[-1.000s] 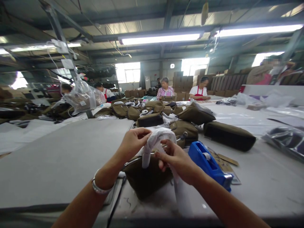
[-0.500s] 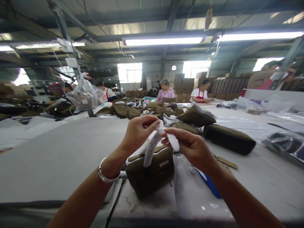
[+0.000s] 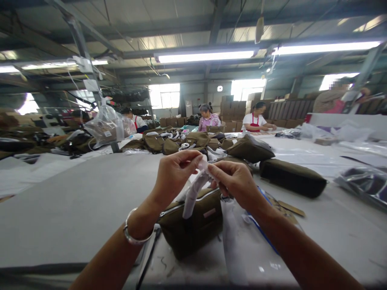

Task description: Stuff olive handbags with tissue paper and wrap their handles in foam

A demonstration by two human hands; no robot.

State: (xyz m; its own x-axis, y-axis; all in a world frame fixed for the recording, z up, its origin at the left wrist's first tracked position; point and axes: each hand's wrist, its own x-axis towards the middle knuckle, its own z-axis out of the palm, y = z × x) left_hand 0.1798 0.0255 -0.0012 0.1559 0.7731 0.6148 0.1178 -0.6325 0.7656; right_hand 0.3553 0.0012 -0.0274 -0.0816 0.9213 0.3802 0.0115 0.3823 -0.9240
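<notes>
An olive-green zippered bag (image 3: 193, 229) stands upright on the white table in front of me. Its handle (image 3: 193, 195) is wrapped in white tissue-like material and rises in an arch above the zipper. My left hand (image 3: 178, 171) pinches a small white strip (image 3: 203, 162) at the top of the handle. Close against it, my right hand (image 3: 232, 177) is closed on the wrapped handle, thumb and forefinger together. A white-wrapped strap (image 3: 231, 237) hangs from a metal ring at the bag's right end and lies toward the table's front edge.
Several olive bags lie heaped across the table's far side, with a dark olive bag (image 3: 292, 177) at right. Beyond my right wrist are a brown flat piece (image 3: 291, 208) and a blue-edged item. Clear plastic packages (image 3: 365, 183) lie far right. Co-workers sit opposite.
My right hand has moved slightly left and closed in on the handle top. The loose white piece that hung below its fingers no longer shows. My left hand keeps its pinch.
</notes>
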